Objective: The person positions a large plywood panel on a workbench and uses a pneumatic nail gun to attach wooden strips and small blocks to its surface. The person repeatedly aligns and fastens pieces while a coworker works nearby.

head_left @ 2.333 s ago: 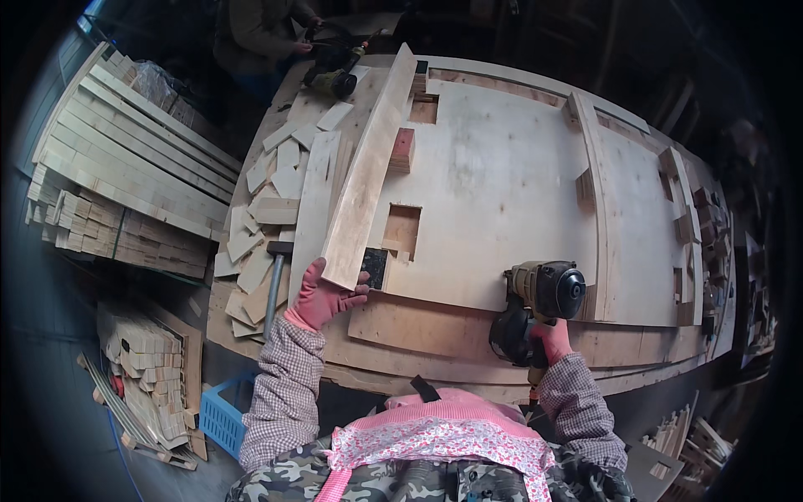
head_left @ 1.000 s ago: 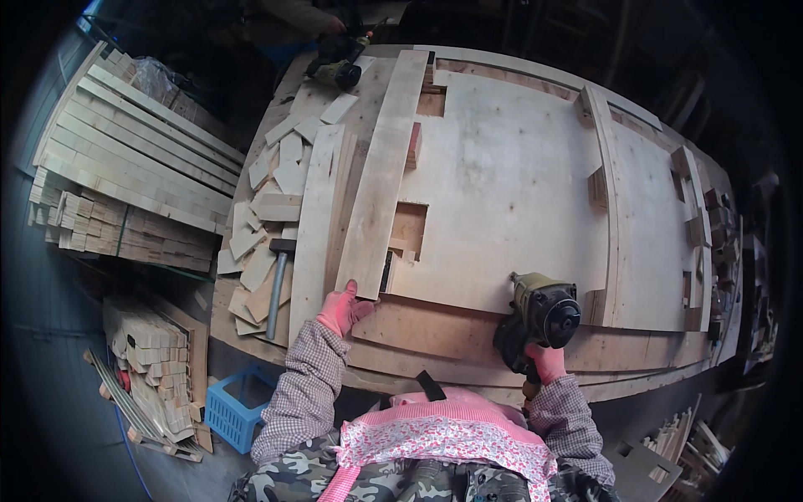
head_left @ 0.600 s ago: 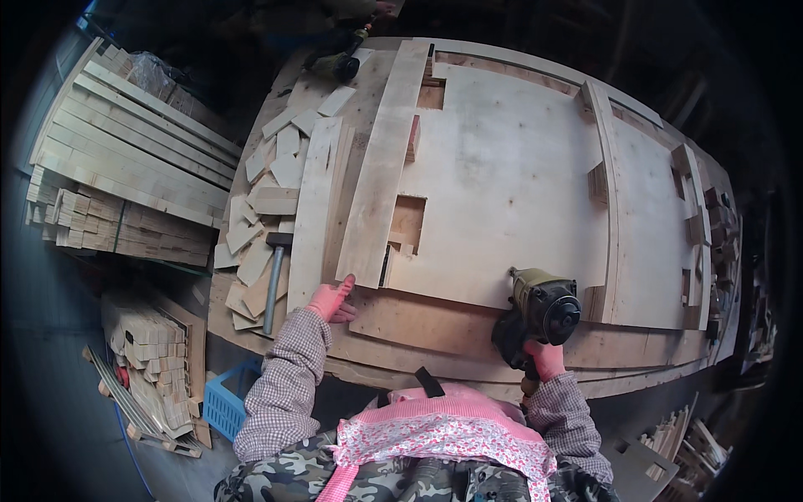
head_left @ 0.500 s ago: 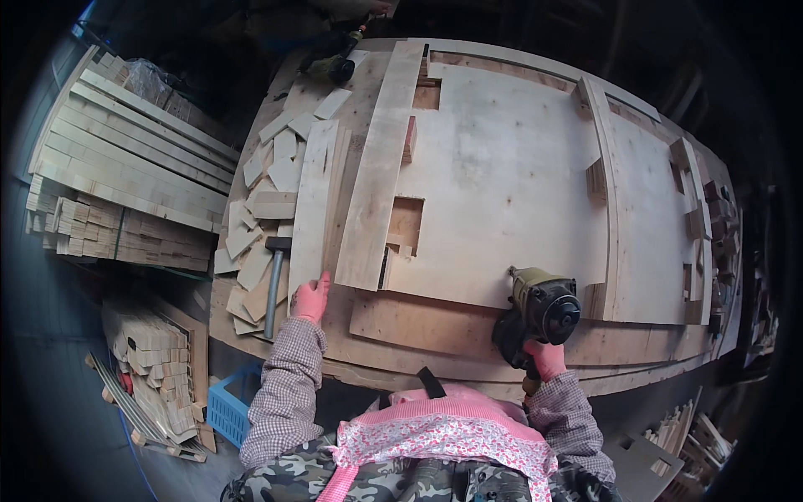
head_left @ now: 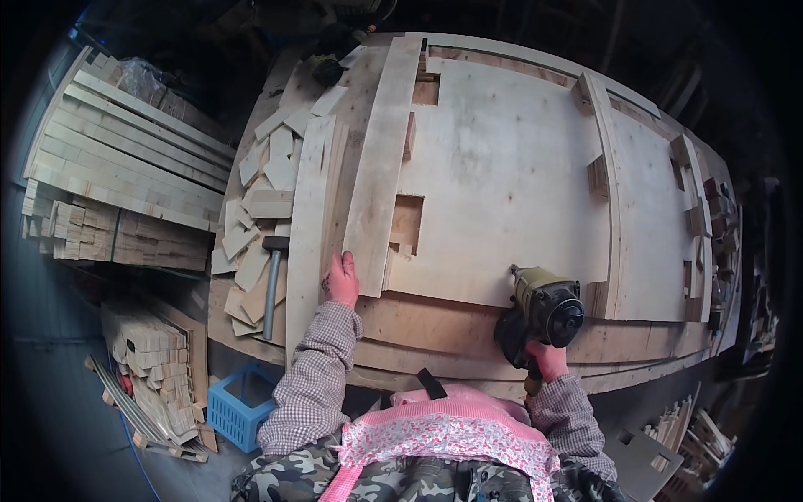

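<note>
Through the head view I see the left hand (head_left: 340,279), pink-gloved, at the left edge of a long board (head_left: 381,176), by its near end; whether it grips, I can't tell. The right hand (head_left: 549,360) holds a nail gun (head_left: 545,303) at the plywood panel's (head_left: 510,192) near edge. Left on the table (head_left: 355,92), I make out a hammer (head_left: 273,289) among loose wood pieces (head_left: 272,202).

Smooth, matt plywood is seen in the panel (head_left: 510,192) at 2 o'clock; bare, matt wood in the board (head_left: 381,167) at 12. Nail gun (head_left: 542,303), 4 o'clock: dull olive housing, glossier black cap. Dull metal is shown by the hammer (head_left: 272,293) at 8. Crate (head_left: 234,422), 7:30: perforated blue plastic. Apron (head_left: 443,439), 6: printed cloth.
</note>
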`<state>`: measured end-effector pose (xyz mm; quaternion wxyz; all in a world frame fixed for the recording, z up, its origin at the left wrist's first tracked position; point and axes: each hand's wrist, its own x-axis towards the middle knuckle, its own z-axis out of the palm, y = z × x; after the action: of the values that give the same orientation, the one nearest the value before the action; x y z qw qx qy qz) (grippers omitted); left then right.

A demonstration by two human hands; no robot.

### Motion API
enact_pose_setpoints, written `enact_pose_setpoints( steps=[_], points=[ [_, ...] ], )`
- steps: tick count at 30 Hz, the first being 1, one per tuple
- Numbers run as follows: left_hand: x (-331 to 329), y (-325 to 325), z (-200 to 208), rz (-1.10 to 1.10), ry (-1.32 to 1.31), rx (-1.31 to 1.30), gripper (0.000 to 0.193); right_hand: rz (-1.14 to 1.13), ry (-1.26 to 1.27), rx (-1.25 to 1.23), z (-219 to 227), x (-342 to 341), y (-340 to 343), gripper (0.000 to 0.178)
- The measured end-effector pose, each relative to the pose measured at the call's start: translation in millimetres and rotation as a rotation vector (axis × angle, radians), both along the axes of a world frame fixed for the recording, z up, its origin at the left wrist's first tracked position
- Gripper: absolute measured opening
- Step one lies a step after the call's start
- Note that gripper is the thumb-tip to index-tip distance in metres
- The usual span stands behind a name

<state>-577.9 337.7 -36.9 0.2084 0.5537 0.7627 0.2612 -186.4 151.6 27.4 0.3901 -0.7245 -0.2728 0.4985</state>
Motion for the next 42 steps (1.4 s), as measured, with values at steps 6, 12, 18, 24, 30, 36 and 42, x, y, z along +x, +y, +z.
enact_pose_setpoints(
  steps=[6,12,18,24,30,36,42],
  points=[
    [-0.3,10.1,2.3,-0.045,0.025,-0.107,0.030,0.025,-0.012,-0.043,-2.9,4.8,-3.0,0.043],
    [6.9,13.8,-5.7,-0.014,0.039,-0.027,0.033,0.022,-0.040,-0.018,-3.3,4.7,-2.8,0.048],
    [16.8,3.8,-9.9,0.092,0.007,0.092,0.035,0.025,-0.027,0.024,-2.4,2.1,-2.6,0.053],
    [26.0,8.7,-6.9,0.219,0.050,0.070,0.031,0.060,-0.051,-0.025,-5.5,4.9,-5.4,0.046],
    [30.9,19.8,-2.9,0.275,0.035,-0.027,0.027,0.032,0.032,-0.109,-2.6,6.6,-5.7,0.039],
    [18.5,19.0,-5.7,0.175,-0.041,0.044,0.031,0.025,-0.094,0.040,-17.2,8.5,-9.1,0.013],
    [-23.9,18.6,-4.9,0.045,-0.846,-0.063,0.047,0.057,0.014,-0.024,-26.6,17.9,-16.1,0.032]
  ],
)
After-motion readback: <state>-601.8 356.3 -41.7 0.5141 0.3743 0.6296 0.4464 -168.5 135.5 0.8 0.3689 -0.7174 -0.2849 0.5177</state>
